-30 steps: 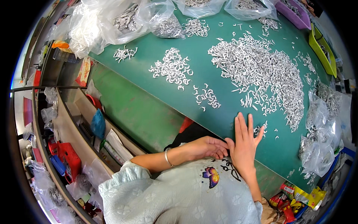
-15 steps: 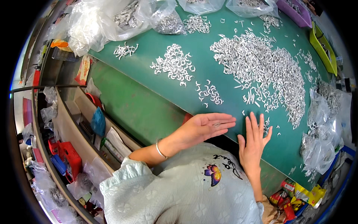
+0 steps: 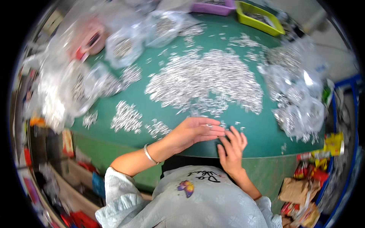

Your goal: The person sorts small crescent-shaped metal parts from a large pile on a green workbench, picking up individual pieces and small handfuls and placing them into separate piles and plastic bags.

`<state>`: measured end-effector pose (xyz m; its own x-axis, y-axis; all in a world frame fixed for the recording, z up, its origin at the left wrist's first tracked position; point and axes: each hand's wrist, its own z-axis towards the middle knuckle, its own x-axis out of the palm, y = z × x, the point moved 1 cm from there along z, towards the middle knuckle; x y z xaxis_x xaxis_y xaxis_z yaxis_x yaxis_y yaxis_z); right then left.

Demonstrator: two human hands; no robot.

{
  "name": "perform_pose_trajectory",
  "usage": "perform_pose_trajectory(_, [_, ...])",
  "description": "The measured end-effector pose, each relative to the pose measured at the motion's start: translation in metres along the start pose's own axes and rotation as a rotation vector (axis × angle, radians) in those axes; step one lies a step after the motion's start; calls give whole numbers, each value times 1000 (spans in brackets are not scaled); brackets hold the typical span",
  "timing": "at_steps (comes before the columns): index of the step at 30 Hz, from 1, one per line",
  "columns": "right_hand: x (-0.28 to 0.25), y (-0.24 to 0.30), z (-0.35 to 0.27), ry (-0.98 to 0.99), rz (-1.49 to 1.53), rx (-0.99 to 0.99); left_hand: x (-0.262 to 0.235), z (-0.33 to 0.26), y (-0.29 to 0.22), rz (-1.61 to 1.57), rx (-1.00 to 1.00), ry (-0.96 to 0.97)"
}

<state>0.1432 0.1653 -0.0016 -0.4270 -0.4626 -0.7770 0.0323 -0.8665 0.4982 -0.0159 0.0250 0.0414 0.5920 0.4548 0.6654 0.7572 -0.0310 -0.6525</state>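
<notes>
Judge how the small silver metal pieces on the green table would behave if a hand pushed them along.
The metal pieces lie loose in a thin spread, so they would probably slide and scatter rather than move as one clump. They look small and flat-lying, so likely light and unlikely to roll far. One rests in the left hand, suggesting easy lifting; the right hand lies flat on the table.

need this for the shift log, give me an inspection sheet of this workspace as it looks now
surface: green table top, rounded edge toward the person
job's things: big heap of small silvery metal parts; smaller piles to the left; one piece lies in the open left hand
clutter: clear bags of parts on the right and on the left; green tray, purple tray
grippers: left hand palm up at the near edge; right hand flat, fingers spread on the table
cables: nothing seen
surroundings: snack wrappers and brown paper at lower right; shelf at left, blurred
</notes>
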Motion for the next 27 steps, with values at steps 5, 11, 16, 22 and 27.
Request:
perform_pose_trajectory(5, [-8,-14,-6,-94,4,134,96,143,-8,12,-66,131])
perform_pose_trajectory(11, [2,-9,0,-80,51,91,191,259,-32,-136,-52,172])
perform_pose_trajectory(16, [1,-15,-5,-100,115,122,173,252,-28,-153,73,129])
perform_pose_trajectory(22, [-8,-19,-5,-153,245,238,103,109,-43,128,64,185])
perform_pose_trajectory(27, [-32,-28,16,-71,56,175,22,1,-2,1134,450,-203])
